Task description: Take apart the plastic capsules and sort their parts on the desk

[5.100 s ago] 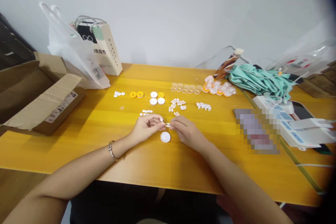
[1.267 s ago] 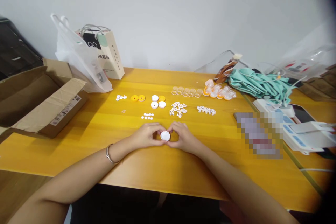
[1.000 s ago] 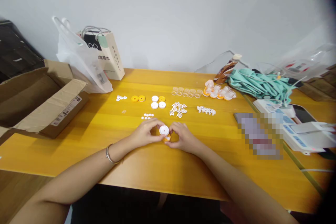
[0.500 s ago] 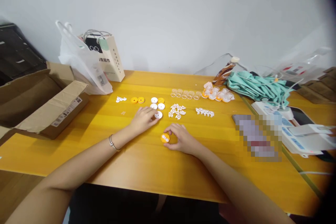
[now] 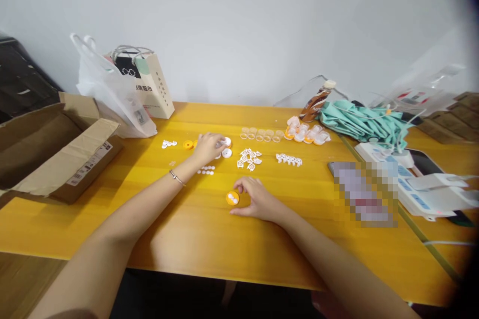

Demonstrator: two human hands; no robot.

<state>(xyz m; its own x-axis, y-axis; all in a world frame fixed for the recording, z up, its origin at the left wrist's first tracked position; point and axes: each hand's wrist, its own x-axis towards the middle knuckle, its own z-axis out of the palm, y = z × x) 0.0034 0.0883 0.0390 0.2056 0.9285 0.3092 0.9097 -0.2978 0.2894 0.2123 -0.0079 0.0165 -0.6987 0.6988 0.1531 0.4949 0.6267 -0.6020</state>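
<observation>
My left hand (image 5: 210, 150) reaches over a cluster of round caps, its fingers pinched at a white round cap (image 5: 226, 141). An orange edge shows under that cap. Another white round cap (image 5: 226, 153) lies just in front; others are partly covered by the hand. Close to my right hand (image 5: 256, 200) lies an orange round cap (image 5: 232, 198) with small white discs inside. The right thumb and fingers are spread around this cap, with a gap at the thumb. Small white discs (image 5: 206, 170) lie in rows below my left wrist.
White wheel-like pieces (image 5: 249, 158), a white toothed row (image 5: 289, 159), clear cups (image 5: 261, 134) and capped clear pieces (image 5: 307, 132) lie on the table. A cardboard box (image 5: 71, 159) stands left; a bottle (image 5: 318, 102), phone (image 5: 359, 192) and power strip (image 5: 396, 174) are right.
My left hand has moved away from me with the white round cap, to where an orange cap showed. The right thumb has come away from the orange cap, and the small disc rows are uncovered.
</observation>
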